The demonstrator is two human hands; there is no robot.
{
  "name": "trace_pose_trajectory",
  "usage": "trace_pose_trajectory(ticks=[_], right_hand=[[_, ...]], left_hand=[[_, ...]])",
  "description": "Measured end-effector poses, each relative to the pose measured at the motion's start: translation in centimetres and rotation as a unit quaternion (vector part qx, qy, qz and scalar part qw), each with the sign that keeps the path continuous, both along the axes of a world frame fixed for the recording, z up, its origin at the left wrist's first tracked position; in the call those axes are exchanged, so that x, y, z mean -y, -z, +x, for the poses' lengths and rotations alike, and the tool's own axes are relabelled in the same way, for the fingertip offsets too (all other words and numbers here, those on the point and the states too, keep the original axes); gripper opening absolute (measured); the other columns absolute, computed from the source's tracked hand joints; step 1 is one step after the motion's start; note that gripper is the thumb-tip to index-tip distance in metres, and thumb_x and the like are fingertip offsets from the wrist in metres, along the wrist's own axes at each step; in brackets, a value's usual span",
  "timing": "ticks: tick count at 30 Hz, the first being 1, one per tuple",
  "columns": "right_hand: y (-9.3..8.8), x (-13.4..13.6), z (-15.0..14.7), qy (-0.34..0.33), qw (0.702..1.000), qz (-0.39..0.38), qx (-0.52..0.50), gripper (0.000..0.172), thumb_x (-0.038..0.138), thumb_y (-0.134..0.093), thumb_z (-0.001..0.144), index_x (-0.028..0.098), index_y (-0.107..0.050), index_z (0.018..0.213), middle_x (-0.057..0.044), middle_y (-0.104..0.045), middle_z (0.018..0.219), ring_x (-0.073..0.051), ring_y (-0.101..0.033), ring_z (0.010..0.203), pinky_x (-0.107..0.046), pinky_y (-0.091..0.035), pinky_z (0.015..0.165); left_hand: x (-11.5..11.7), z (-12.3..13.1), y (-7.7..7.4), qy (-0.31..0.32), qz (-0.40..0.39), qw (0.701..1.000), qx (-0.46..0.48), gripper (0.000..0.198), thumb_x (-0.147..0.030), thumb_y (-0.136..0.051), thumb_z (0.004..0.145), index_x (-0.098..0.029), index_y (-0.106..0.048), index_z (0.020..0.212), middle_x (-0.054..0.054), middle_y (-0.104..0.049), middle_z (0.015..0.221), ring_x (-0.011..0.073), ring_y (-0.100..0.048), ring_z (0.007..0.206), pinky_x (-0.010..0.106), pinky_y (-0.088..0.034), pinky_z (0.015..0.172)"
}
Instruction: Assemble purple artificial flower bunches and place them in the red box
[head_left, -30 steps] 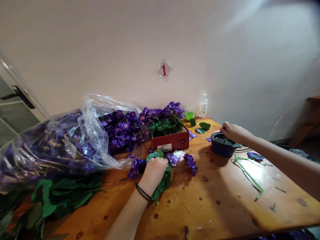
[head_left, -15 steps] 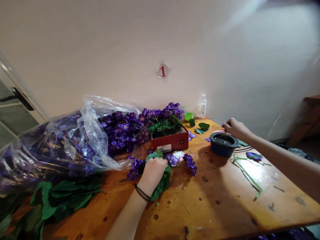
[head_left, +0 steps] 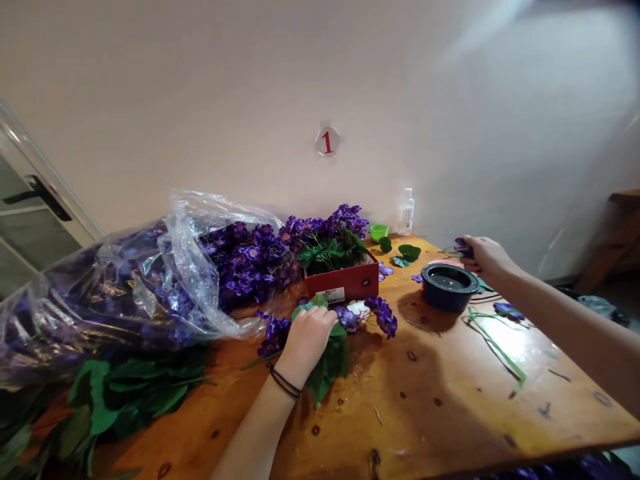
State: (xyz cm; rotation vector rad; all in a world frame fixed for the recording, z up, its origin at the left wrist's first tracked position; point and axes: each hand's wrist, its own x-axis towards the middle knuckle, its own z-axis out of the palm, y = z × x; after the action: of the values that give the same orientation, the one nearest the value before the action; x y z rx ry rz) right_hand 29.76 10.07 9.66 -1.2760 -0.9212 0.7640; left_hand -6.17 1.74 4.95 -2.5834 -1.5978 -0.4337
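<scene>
At far left, a clear plastic bag [head_left: 185, 250] contains purple artificial flowers, and loose green artificial leaves [head_left: 130, 397] lie in front of it on the wooden table [head_left: 430, 420]. My left hand [head_left: 307, 343], with black bands [head_left: 283, 383] on the wrist, rests palm-down on a cluster of green leaves and purple blooms [head_left: 327, 367]. Its fingers are curled narrowly around the cluster. Behind the hand stands a red box [head_left: 341, 283] filled with purple flowers and leaves. Further back, a green cup [head_left: 379, 232] and a clear bottle [head_left: 406, 213] stand near the wall. To the right, a dark blue round dish [head_left: 449, 287] sits just beside my right hand [head_left: 490, 260]. The fingers of that hand pinch a small dark purple flower [head_left: 463, 248] narrowly, above the table. A green strip [head_left: 495, 343] and a loose purple flower [head_left: 507, 310] lie on the table nearby.
</scene>
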Motion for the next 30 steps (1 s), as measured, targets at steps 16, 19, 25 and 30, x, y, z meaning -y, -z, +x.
trace_pose_trajectory(ticks=[16, 19, 25, 30], right_hand=[[5.2, 4.2, -17.5, -0.211, 0.970, 0.069, -0.102, 0.030, 0.048, -0.059, 0.077, 0.022, -0.043, 0.074, 0.003, -0.051, 0.069, -0.007, -0.035, 0.045, -0.018, -0.027, 0.038], [6.2, 4.4, -17.6, -0.173, 0.980, 0.096, -0.001, 0.028, 0.049, -0.056, 0.080, 0.023, -0.046, 0.075, 0.001, -0.052, 0.072, -0.012, -0.047, 0.062, -0.022, -0.040, 0.051], [6.5, 5.0, -17.9, -0.194, 0.970, 0.138, 0.057, 0.028, 0.047, -0.050, 0.085, 0.022, -0.046, 0.074, 0.001, -0.051, 0.070, -0.014, -0.048, 0.066, -0.026, -0.041, 0.061], [6.5, 5.2, -17.9, -0.203, 0.967, 0.139, 0.061, 0.026, 0.045, -0.048, 0.087, 0.022, -0.046, 0.075, 0.001, -0.052, 0.072, -0.014, -0.047, 0.067, -0.026, -0.040, 0.062]], left_hand=[[-0.5, -0.2, -0.2, 0.014, 0.039, 0.996, -0.076, 0.017, -0.024, -0.050, 0.091, -0.018, -0.065, 0.088, 0.004, -0.065, 0.085, 0.0191, -0.058, 0.087, 0.030, -0.040, 0.076], [-0.4, -0.3, -0.4, 0.020, 0.032, 0.998, -0.053, 0.017, -0.026, -0.051, 0.090, -0.019, -0.066, 0.089, 0.003, -0.067, 0.087, 0.0191, -0.059, 0.089, 0.031, -0.041, 0.079], [-0.4, -0.3, 0.1, 0.048, 0.038, 0.998, -0.010, 0.014, -0.024, -0.053, 0.089, -0.020, -0.067, 0.090, 0.002, -0.068, 0.088, 0.0183, -0.060, 0.090, 0.031, -0.042, 0.079], [-0.5, -0.2, 0.0, 0.043, 0.035, 0.998, -0.001, 0.014, -0.023, -0.053, 0.089, -0.019, -0.066, 0.089, 0.003, -0.069, 0.089, 0.0189, -0.060, 0.091, 0.032, -0.043, 0.080]])
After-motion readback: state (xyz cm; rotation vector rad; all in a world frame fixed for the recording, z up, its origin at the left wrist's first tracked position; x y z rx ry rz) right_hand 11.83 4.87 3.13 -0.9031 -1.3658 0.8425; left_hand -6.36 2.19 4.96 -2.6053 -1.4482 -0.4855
